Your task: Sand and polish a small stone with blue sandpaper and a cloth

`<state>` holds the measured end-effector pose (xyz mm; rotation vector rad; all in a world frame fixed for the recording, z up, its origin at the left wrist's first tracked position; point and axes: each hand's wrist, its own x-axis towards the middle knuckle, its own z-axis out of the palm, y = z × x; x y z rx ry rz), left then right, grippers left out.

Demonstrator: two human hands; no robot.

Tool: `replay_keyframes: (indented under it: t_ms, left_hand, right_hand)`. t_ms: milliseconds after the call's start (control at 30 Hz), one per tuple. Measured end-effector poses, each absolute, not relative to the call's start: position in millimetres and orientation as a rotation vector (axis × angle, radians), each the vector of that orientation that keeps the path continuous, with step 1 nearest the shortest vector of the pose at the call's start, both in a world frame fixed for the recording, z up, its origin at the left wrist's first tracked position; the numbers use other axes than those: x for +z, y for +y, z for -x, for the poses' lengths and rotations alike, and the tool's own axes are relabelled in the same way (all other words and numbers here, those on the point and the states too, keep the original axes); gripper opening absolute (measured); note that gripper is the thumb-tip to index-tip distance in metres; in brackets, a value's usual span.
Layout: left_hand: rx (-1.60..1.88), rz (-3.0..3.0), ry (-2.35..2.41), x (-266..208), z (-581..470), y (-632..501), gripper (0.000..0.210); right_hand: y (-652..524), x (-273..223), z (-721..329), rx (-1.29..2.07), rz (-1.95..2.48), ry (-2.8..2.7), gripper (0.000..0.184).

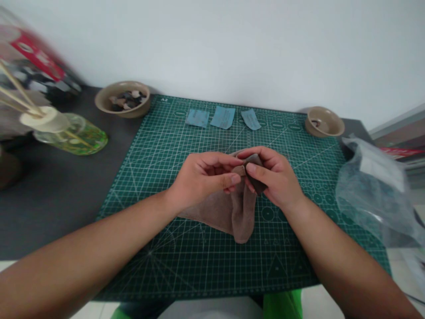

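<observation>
My left hand (207, 177) is closed in a pinch on a small brown stone-like piece (238, 170). Against its right side, my right hand (277, 177) grips a stiff dark brown piece of sandpaper (257, 179), thumb pressed on its face. The two pieces touch, or nearly so, above the mat. Beneath both hands a brown cloth (215, 210) lies on the green cutting mat (172, 261), with a folded ridge along its right side. My fingers hide the cloth's upper part and some of the small piece.
Three blue-grey printed sheets (223, 117) lie along the mat's back. A beige bowl (122, 110) with several stone-like pieces stands back left; another bowl (327, 128) stands back right. A reed diffuser bottle (73, 133) is at left. A clear plastic bag (368, 195) covers the mat's right edge.
</observation>
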<state>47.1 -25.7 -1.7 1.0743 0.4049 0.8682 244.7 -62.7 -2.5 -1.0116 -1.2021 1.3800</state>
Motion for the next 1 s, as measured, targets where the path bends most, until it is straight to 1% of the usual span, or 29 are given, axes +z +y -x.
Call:
replay_keyframes:
  t_ms: [267, 467, 667, 800, 867, 1000]
  left_hand:
    - [0.933, -1.200, 0.321, -2, -49, -30, 0.041]
    - [0.944, -1.264, 0.348, -1, -48, -26, 0.029]
    - [0.925, -1.306, 0.410, -1, -47, -24, 0.012]
    - [0.895, -1.365, 0.442, -1, -44, -26, 0.008]
    - [0.880, -1.479, 0.483, -1, -42, -27, 0.005]
    - [0.904, -1.959, 0.542, 1, -37, -25, 0.003]
  right_hand:
    - [-64, 1, -244, 1.395, 1.010, -1.147, 0.023]
    - [-64, -1, -245, 1.438, 0.931, -1.145, 0.018]
    - [-63, -4, -247, 1.350, 0.912, -1.304, 0.023]
    - [-63, -3, -246, 1.287, 0.947, -1.370, 0.024]
    - [-63, -3, -245, 1.336, 0.943, -1.342, 0.024]
    - [-64, -8, -243, 1.620, 0.833, -1.209, 0.023]
